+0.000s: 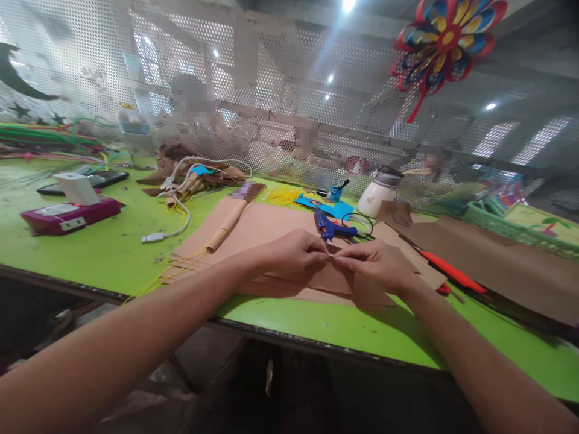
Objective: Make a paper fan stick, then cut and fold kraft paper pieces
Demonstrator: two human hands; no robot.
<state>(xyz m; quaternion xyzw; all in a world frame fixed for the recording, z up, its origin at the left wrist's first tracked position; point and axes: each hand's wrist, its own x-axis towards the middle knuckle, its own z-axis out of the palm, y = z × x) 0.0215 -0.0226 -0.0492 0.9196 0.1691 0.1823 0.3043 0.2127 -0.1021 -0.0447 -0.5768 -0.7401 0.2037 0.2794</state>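
Note:
My left hand (296,250) and my right hand (377,262) meet above a stack of light brown paper sheets (280,223). Their fingertips are pinched together on a piece of darker brown paper (335,248), which looks ridged or folded where it shows between them; the rest is partly hidden by my fingers. Just behind the fingers lies a blue glue gun (332,229) with a black cord. Left of my hands, a rolled brown paper piece (228,224) with yellow strings rests on the stack.
A magenta box (72,214), a white USB cable (152,238) and crumpled brown paper (181,154) occupy the left of the green table (298,317). On the right are an orange-handled tool (452,271), a large brown sheet (488,253), a white jar (379,191) and a green basket (520,228).

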